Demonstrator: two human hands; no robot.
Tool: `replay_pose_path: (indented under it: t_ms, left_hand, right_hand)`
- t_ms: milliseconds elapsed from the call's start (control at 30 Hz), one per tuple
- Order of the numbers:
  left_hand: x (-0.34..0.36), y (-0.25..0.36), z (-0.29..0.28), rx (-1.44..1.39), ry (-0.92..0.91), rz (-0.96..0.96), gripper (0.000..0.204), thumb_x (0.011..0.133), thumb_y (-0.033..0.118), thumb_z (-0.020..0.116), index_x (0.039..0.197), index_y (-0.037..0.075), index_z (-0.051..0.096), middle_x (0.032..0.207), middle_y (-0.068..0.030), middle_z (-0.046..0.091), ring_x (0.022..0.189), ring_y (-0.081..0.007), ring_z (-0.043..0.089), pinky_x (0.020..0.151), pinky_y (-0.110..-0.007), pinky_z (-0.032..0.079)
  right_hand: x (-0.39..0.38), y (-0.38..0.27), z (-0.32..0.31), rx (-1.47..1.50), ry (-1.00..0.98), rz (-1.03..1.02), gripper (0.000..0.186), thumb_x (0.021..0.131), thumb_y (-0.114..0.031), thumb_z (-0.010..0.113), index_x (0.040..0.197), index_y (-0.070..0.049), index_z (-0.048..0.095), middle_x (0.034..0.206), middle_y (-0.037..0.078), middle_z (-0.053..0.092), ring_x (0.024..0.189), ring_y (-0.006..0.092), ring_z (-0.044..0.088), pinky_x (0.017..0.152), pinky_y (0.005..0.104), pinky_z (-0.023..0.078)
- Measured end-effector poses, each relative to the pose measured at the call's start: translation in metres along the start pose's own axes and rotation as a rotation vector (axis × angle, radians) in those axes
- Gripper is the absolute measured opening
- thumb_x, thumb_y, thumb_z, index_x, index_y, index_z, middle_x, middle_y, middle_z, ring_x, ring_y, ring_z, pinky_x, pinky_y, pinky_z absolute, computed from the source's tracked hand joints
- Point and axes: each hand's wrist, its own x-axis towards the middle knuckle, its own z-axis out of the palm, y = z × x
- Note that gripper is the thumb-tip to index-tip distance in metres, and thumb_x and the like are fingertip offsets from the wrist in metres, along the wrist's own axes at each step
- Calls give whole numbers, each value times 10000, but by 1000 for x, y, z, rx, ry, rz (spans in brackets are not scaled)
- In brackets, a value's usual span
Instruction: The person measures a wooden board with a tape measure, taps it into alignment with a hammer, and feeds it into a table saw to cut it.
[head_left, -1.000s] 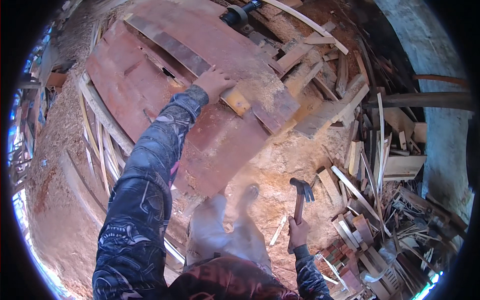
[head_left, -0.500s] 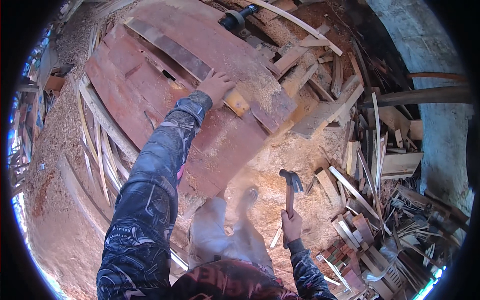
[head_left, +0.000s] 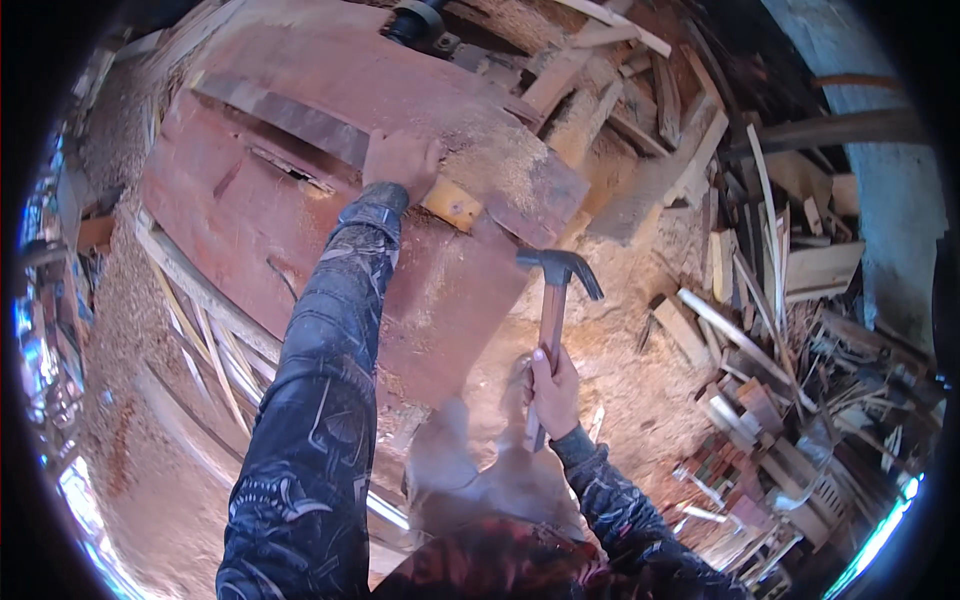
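So there's just one hammer (head_left: 553, 300) in play, a claw type with a dark head and a wooden handle, and the right hand (head_left: 553, 390) has its fingers wrapped tight around the lower part of the handle, head pointing up and away from the wrist. The left hand (head_left: 402, 160) is stretched way out ahead, pressed flat on one small yellowish wood block (head_left: 453, 203) that sits just to the right of its fingers, touching them; it looks like a press rather than a closed grasp. Both sit on one big reddish-brown board panel (head_left: 300, 210), dusted with sawdust near its right edge. The hammer head hangs just past that panel's lower right edge, below and right of the block, well apart from it. No bins or boxes hold anything that can be made out. Right of the hammer hand is a messy scrap wood pile (head_left: 780, 300), too many offcuts to count. Straight under the hammer is loose sawdust ground (head_left: 640, 400), the only roomy bit.
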Motion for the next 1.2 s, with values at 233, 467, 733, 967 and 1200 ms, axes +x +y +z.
replay_pose_path:
  t_ms: [233,467,733,967,1200]
  left_hand:
    - [4,-3,15,-18,179,75,414,1017,332,404,901,122,741,923,-94,736,924,-290,667,858,-485,402]
    - [6,-1,16,71,124,135,402,1015,330,409,900,145,746,930,-85,740,933,-282,672,871,-485,404]
    - [4,2,16,172,30,75,402,1010,340,420,923,134,754,997,-74,748,968,-284,674,887,-512,400]
    - [3,-19,16,53,54,53,347,1009,323,431,1080,160,729,1018,-61,726,1046,-292,644,955,-552,375]
    - [-91,27,1,-420,445,130,392,934,275,621,1258,62,567,1317,-212,533,1203,-417,505,1051,-537,353]
  right_hand:
    - [0,-2,53,42,177,31,244,1048,-243,534,1070,0,533,670,-7,505,500,74,475,437,252,395]
    - [-18,27,71,185,139,128,277,1035,-255,565,1119,9,554,643,-6,511,484,84,492,433,255,399]
    - [-28,75,76,133,119,104,270,1025,-301,593,986,-49,507,614,13,504,417,104,476,374,269,412]
    - [-43,87,83,19,76,124,330,936,-258,666,1076,38,630,691,73,638,563,163,620,519,324,489]
    - [-101,87,56,-228,-16,56,213,839,-113,694,952,40,598,706,99,637,517,158,591,464,317,483]
